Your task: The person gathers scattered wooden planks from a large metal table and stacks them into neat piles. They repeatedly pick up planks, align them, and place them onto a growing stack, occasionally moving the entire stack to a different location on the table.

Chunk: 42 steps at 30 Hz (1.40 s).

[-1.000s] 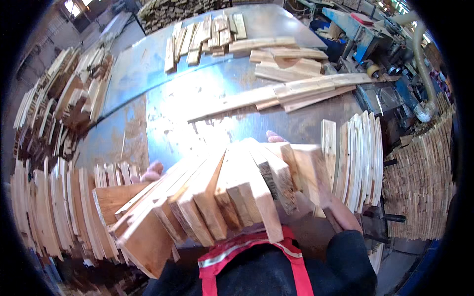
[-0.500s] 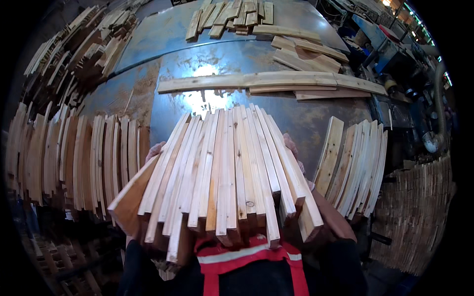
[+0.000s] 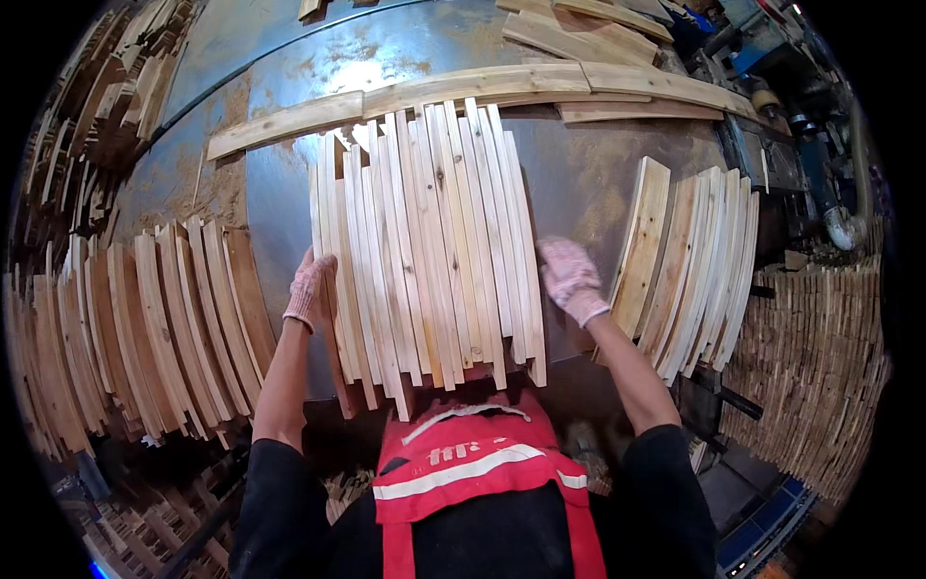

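Note:
A row of wooden planks stands on edge, packed side by side on the metal table in front of me. My left hand, in a pinkish knit glove, is closed against the outermost plank on the left, its thumb near the plank's upper edge. Some of its fingers are hidden. On the other side, my right hand, gloved the same way and a little blurred, is open beside the rightmost plank with its fingers stretched out. A narrow gap seems to separate it from the wood. The planks' near ends lie unevenly before my red apron.
Long boards lie across the metal table behind the row. More upright planks stand at the left and right. A large stack of thin wood pieces is at far right, below machinery with a hose.
The row of planks has moved away from me and slightly left, and now sits upright on the table. My right hand has come away from its side. The view has tilted down.

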Motion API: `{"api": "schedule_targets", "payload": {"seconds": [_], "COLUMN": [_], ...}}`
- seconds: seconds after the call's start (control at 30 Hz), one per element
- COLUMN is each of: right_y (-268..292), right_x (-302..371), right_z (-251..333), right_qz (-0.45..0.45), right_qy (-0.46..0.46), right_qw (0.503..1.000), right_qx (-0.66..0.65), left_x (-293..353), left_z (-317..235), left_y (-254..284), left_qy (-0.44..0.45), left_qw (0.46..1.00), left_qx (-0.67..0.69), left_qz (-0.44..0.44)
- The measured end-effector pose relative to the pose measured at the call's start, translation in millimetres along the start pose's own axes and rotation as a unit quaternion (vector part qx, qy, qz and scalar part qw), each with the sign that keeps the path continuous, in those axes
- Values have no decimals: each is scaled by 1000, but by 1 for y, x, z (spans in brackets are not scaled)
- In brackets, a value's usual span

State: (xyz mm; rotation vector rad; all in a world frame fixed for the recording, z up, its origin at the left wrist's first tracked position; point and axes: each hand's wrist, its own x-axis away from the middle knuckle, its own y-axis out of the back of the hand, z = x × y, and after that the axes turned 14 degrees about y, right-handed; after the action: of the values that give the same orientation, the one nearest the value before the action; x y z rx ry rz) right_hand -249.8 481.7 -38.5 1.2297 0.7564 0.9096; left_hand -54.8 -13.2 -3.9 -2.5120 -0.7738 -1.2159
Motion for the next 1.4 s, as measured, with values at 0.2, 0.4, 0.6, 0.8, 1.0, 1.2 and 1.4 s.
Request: {"api": "schedule_targets", "payload": {"seconds": [0.2, 0.4, 0.6, 0.8, 1.0, 1.2, 1.4], "right_y": [41, 78, 113, 137, 95, 56, 87], "right_x": [79, 117, 148, 23, -256, -408, -495], "right_z": [-21, -38, -66, -120, -175, -234, -245], "right_qz": [-36, 111, 148, 243, 48, 78, 34], "right_qy": [-539, -518, -519, -540, -7, -91, -228], "right_qw": [842, 847, 839, 800, 994, 979, 964], "right_qx": [-1, -52, 69, 92, 99, 165, 136], "left_x": [-31, -107, -238, -340, -338, -314, -326], "left_z": [-18, -102, -218, -291, -310, -369, -386], "left_y": [28, 44, 91, 151, 144, 123, 193], "left_qy": [92, -76, -88, -15, -114, -183, -162], "left_qw": [991, 928, 842, 803, 799, 895, 894], "left_qx": [31, -229, -308, -368, -386, -46, -318], "left_qz": [-87, -282, -433, -468, -446, -404, -270]}}
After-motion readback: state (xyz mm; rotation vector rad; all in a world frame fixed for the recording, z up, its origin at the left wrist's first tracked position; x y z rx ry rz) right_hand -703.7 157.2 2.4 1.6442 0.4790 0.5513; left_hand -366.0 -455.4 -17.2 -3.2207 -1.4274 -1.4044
